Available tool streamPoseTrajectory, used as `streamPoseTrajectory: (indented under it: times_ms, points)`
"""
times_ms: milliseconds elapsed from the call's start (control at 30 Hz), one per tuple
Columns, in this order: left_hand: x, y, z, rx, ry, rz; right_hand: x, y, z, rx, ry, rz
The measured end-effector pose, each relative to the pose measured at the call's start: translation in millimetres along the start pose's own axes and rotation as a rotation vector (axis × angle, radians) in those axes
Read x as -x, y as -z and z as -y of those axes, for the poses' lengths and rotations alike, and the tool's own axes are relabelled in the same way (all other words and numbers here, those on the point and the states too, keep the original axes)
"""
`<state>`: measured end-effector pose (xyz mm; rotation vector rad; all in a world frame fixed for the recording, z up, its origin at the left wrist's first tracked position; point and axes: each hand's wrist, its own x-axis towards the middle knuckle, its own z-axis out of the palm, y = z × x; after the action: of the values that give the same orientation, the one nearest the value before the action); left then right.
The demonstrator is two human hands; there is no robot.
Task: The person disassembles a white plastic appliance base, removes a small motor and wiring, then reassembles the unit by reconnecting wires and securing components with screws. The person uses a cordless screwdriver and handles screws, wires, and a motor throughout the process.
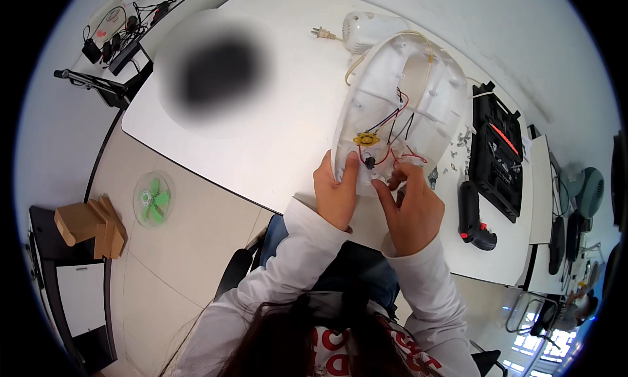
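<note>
An oblong white plastic housing (378, 82) lies hollow side up on the white table in front of me, its near end at my hands. Inside it are a round yellow part (366, 139), a small black knob-like part (370, 162) and thin red, blue and black wires (407, 102). My left hand (335, 192) grips the housing's near left edge, thumb on the inside. My right hand (415, 207) is closed at the near right end, thumb and fingers bent together beside the red wires. Whatever lies between those fingertips is hidden.
Behind the housing sits a white vented casing (376, 31) with a two-pin plug (323, 33). To the right are loose screws (463, 140), an open black tool case (497, 154) and a black-and-red power screwdriver (470, 213). A green-bladed fan part (154, 198) lies on the floor.
</note>
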<state>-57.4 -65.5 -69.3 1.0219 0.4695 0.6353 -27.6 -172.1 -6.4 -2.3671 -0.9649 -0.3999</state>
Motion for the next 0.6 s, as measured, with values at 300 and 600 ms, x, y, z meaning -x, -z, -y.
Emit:
streamPoseTrajectory:
  times_ms: [300, 600]
  points:
    - [0.9, -3.0, -6.9, 0.048, -0.003, 0.029, -10.2, -5.3, 5.1, 0.105, -0.037, 0.19]
    - [-0.7, -0.6, -13.7, 0.116, 0.051, 0.116, -13.6, -20.9, 16.1, 0.308, -0.167, 0.203]
